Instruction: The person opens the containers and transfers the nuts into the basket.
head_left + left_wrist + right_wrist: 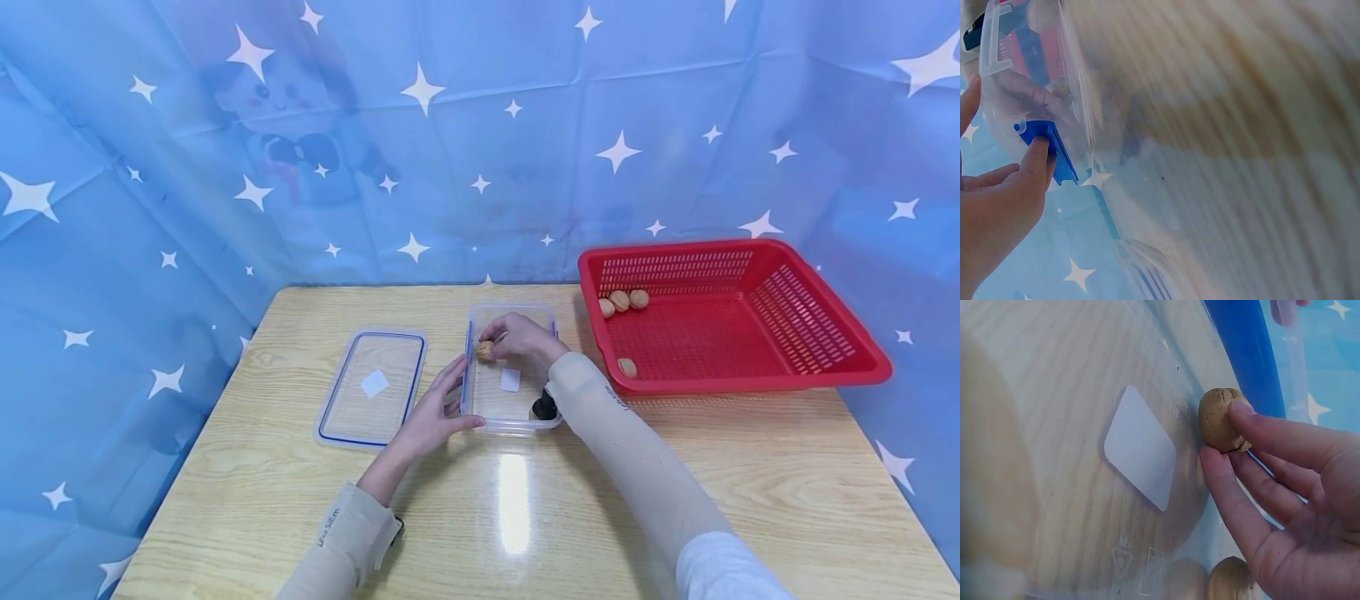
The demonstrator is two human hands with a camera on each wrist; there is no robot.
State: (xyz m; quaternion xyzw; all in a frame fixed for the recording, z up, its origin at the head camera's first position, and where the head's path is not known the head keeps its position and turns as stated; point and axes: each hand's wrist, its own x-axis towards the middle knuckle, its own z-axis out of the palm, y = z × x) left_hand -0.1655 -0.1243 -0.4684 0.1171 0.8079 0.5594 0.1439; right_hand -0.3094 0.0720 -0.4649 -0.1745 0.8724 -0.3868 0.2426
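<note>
My right hand (525, 337) pinches a walnut (1219, 420) between thumb and fingers, inside a clear plastic box (491, 421) by its left wall. A second walnut (1230, 579) lies in the box below that hand in the right wrist view, and the hand hides it in the head view. Another walnut (1042, 15) shows through the box's near end in the left wrist view. My left hand (431, 417) rests against the box's near left corner. One fingertip presses the blue latch (1047, 140), while the thumb lies toward the near side.
Left of the box lies its clear lid (352, 392) with a blue seal. A red basket (735, 385) stands at the right, with several walnuts (618, 301) along its left side. Behind the wooden table (600, 517) hangs a blue star-patterned curtain (480, 125).
</note>
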